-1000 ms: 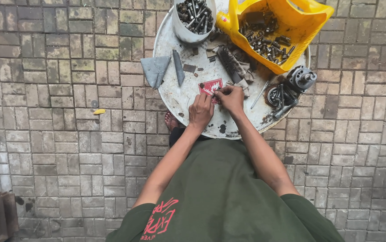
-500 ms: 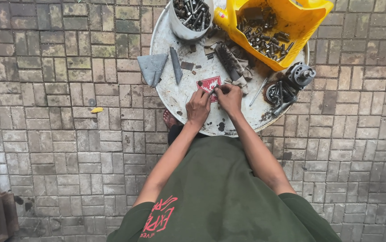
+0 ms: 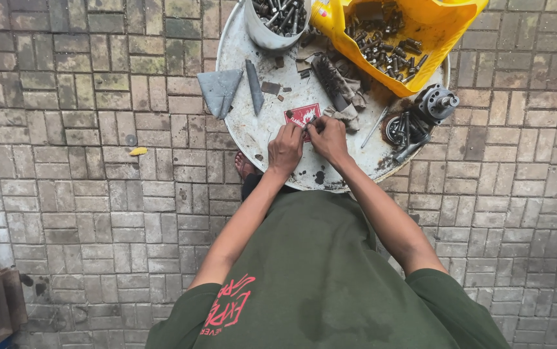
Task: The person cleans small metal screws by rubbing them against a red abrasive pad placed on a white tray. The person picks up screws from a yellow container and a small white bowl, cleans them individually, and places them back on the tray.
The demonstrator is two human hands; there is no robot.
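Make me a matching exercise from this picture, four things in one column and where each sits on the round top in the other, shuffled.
Things:
1. yellow tub
2. grey cup of bolts
3. red label
4. grey folded cloth

Places:
A. just above the two hands
B. left edge of the round metal top
C. upper right, hanging over the rim
D. top, left of the yellow tub

Pairs: 1-C, 2-D, 3-A, 4-B
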